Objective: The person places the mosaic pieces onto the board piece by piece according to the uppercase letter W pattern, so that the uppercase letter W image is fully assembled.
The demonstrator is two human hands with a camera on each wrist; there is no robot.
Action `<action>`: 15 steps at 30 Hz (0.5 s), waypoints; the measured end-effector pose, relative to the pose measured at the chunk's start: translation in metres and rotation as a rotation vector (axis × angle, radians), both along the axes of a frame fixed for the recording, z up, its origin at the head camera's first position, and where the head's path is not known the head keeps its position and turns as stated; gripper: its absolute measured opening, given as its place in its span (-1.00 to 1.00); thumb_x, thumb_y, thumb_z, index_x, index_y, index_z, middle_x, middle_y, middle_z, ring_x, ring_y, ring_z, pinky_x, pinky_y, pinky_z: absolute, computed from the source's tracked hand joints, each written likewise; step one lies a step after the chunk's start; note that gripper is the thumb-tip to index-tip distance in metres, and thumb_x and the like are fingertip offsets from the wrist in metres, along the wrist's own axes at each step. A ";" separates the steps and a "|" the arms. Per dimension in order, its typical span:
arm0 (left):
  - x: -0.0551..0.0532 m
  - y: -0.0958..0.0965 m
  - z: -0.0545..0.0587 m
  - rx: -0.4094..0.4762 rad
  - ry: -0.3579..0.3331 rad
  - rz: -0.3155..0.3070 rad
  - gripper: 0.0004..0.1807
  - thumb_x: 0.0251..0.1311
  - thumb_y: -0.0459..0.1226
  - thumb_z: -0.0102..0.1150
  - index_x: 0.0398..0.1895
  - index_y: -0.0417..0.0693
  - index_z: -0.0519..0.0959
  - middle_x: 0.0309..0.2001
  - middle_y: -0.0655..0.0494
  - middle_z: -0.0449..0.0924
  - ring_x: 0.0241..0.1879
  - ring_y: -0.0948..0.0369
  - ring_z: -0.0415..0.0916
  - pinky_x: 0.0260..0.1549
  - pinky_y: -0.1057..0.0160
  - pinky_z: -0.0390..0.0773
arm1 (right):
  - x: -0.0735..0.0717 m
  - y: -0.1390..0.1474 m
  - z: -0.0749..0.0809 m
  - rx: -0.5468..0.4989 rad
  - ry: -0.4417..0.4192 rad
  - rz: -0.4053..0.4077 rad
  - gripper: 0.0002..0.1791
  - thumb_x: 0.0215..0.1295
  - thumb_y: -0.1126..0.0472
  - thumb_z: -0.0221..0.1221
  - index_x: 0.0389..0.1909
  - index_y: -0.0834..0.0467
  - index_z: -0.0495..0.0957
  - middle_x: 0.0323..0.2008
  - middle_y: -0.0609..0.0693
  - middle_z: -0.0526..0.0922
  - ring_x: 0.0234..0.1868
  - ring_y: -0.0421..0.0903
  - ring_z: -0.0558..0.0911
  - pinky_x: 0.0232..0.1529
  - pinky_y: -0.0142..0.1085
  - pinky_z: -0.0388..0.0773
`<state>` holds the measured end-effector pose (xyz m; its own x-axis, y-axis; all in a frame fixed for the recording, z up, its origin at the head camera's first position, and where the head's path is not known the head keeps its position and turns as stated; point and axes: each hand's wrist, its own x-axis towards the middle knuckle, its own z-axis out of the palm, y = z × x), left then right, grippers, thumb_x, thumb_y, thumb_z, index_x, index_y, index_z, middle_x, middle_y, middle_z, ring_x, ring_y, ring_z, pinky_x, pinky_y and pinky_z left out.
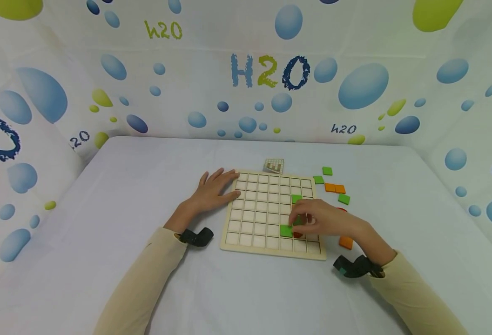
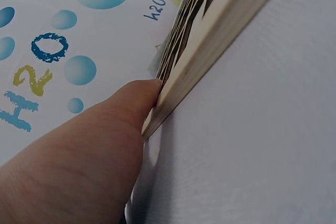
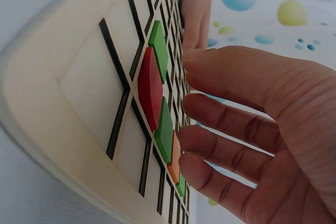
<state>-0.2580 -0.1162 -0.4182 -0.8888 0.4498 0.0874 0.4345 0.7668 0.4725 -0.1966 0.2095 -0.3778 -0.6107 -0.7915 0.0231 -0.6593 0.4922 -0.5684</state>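
A pale wooden grid board (image 1: 272, 255) lies on the table. My left hand (image 1: 214, 188) rests at its left side, fingers spread and fingertips on the edge; the thumb (image 2: 144, 95) touches the rim in the left wrist view. Over the board's right part is my right hand (image 1: 323, 218), fingers bent loosely and no piece seen between them. Beneath those fingers, a red piece (image 3: 150, 87) with curved sides sits between a green tile (image 3: 158, 51) and another green tile (image 3: 164, 132). An orange piece (image 3: 174, 161) follows in the row, partly hidden by fingertips.
Right of the board lie loose green tiles (image 1: 327, 170), an orange pair (image 1: 335, 188) and a single orange tile (image 1: 346, 242). A red piece (image 1: 341, 209) shows partly behind the right hand. Beyond the board's far edge stands a small card (image 1: 274, 165) with a grid pattern.
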 end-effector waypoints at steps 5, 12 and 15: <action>-0.003 -0.002 0.000 0.003 0.006 -0.004 -0.29 0.37 0.05 0.04 0.49 -0.04 0.20 0.52 -0.01 0.07 0.53 -0.07 -0.21 0.40 -0.23 -0.39 | -0.003 0.002 0.002 0.011 -0.011 -0.036 -0.93 0.30 0.21 0.27 -0.22 0.06 0.65 -0.27 -0.18 0.57 -0.33 -0.22 0.50 -0.27 -0.38 0.54; -0.006 -0.004 0.000 0.015 0.005 -0.016 -0.29 0.37 0.05 0.03 0.49 -0.05 0.19 0.52 -0.02 0.07 0.53 -0.07 -0.22 0.39 -0.23 -0.40 | -0.006 0.009 0.008 -0.003 0.060 -0.066 -0.89 0.28 0.20 0.30 -0.21 0.08 0.64 -0.29 -0.18 0.56 -0.34 -0.23 0.47 -0.32 -0.34 0.52; -0.007 -0.005 0.000 0.017 0.001 -0.017 -0.29 0.37 0.05 0.03 0.49 -0.05 0.19 0.52 -0.02 0.07 0.53 -0.06 -0.22 0.39 -0.23 -0.41 | -0.010 0.014 0.009 0.000 0.076 -0.096 -0.89 0.27 0.23 0.30 -0.20 0.10 0.64 -0.28 -0.16 0.58 -0.32 -0.22 0.47 -0.31 -0.34 0.52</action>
<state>-0.2654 -0.1207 -0.4184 -0.8808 0.4636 0.0962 0.4482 0.7508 0.4851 -0.2062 0.2235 -0.3685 -0.6803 -0.7294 0.0723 -0.6503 0.5551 -0.5186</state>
